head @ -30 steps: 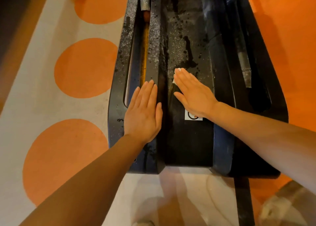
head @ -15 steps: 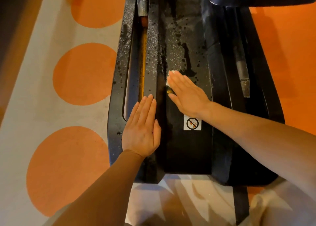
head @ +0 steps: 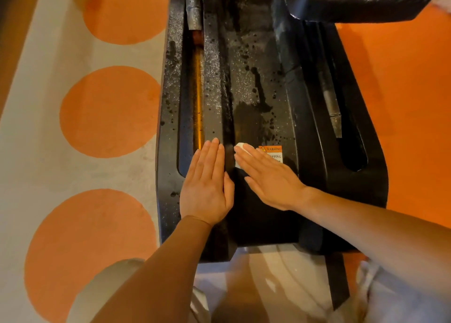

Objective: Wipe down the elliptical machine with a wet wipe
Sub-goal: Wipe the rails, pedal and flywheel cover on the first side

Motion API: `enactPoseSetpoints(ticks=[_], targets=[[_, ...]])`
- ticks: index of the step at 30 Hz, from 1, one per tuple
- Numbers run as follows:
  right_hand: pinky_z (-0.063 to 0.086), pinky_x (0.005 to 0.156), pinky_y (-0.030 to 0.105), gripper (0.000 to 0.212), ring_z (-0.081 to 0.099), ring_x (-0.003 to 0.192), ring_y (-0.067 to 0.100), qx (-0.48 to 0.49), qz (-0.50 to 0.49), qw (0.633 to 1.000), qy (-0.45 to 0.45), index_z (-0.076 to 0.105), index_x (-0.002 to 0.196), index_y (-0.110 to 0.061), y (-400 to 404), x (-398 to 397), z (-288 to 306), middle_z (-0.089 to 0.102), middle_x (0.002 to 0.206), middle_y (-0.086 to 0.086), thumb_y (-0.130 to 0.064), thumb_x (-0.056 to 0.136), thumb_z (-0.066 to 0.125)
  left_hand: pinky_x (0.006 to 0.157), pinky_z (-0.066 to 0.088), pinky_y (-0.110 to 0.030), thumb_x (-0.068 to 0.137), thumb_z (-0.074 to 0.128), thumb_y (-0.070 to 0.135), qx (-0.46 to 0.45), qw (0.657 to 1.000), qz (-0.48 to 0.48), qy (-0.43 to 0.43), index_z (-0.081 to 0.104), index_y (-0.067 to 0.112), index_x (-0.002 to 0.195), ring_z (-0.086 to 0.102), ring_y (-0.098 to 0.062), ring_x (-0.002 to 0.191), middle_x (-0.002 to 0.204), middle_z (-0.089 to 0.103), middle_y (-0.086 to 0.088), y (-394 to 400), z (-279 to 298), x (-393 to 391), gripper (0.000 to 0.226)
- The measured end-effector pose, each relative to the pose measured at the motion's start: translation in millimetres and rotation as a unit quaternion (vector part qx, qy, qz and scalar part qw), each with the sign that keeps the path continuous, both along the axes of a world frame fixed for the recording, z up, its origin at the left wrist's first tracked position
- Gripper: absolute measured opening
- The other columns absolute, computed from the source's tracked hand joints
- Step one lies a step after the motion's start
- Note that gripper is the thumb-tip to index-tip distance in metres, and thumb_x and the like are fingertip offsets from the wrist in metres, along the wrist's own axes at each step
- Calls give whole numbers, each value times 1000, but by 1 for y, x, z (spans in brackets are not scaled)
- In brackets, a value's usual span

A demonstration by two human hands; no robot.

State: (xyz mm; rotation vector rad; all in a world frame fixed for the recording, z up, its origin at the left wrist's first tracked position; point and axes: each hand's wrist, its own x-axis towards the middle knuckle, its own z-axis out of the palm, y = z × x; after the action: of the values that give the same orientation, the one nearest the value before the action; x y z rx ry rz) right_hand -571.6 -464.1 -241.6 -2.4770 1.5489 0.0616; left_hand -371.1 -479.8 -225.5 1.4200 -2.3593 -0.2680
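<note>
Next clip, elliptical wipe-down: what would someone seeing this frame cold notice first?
Two flat hands on the black elliptical base at frame centre: the left hand rests beside the left rail slot, and the right hand presses a white wet wipe that peeks out past its fingers, partly covering an orange warning sticker. Beyond the hands the plastic is speckled and dusty, and big orange circles line the floor at left.

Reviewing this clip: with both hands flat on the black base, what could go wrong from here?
The wet wipe barely shows under the flat right hand, so it could slip out mid-stroke. The left hand lies beside the open rail slot; fingers might slide in. The warning label could get soaked or lifted.
</note>
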Motion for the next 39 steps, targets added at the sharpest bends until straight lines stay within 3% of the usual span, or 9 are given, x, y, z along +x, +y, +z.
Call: enactPoseSetpoints(ticks=[4, 11, 20, 23, 30, 33, 39], targets=[[6, 122, 34, 59, 2, 150, 18, 13, -65, 998, -10, 18, 154, -9, -35, 7, 6, 9, 163, 6, -35, 101, 15, 119, 26, -48, 99, 32, 27, 1, 1000, -9, -9, 41, -4, 146, 32, -32, 145, 154, 37, -20, 0, 0, 0, 57], [3, 123, 37, 53, -5, 151, 19, 40, -183, 982, -31, 12, 155, -8, -91, 28, 17, 3, 164, 6, -25, 106, 24, 121, 20, -46, 98, 32, 27, 9, 999, -13, -28, 37, -3, 147, 29, -32, 147, 155, 35, -21, 0, 0, -1, 58], [0, 121, 31, 55, -9, 150, 12, 32, -76, 996, -42, 12, 155, -12, -24, 11, 14, 0, 163, 1, -28, 103, 24, 120, 22, -45, 98, 32, 29, 7, 999, -9, -33, 39, -2, 147, 30, -31, 146, 154, 37, -19, -1, 5, 0, 58], [0, 122, 31, 56, -6, 150, 14, 19, -79, 996, -34, 14, 155, -11, -37, 9, 9, 3, 163, 3, -31, 103, 21, 121, 21, -45, 99, 32, 28, 10, 1000, -3, -27, 40, -2, 147, 30, -29, 146, 155, 37, -18, 0, 5, 0, 57], [2, 121, 34, 53, 0, 151, 19, 24, -186, 981, -56, 18, 155, -8, -128, 16, 8, 9, 163, 7, -30, 107, 24, 121, 21, -45, 97, 34, 26, -2, 1000, 4, -19, 43, -3, 145, 33, -30, 145, 153, 39, -19, 0, 4, -1, 56], [2, 122, 33, 54, -1, 151, 19, 14, -203, 978, -55, 14, 155, -8, -123, 7, 7, 7, 164, 6, -31, 107, 22, 121, 22, -46, 97, 35, 25, -1, 1000, 4, -20, 43, -3, 145, 32, -30, 145, 153, 39, -19, 0, 4, 0, 56], [0, 123, 35, 59, -9, 150, 20, 16, -367, 930, -15, 2, 155, -8, -102, -16, 6, -4, 164, 7, -35, 106, 19, 123, 17, -42, 97, 34, 27, 6, 1000, 7, -19, 43, -2, 146, 30, -28, 146, 154, 38, -17, -1, 5, -1, 57]])
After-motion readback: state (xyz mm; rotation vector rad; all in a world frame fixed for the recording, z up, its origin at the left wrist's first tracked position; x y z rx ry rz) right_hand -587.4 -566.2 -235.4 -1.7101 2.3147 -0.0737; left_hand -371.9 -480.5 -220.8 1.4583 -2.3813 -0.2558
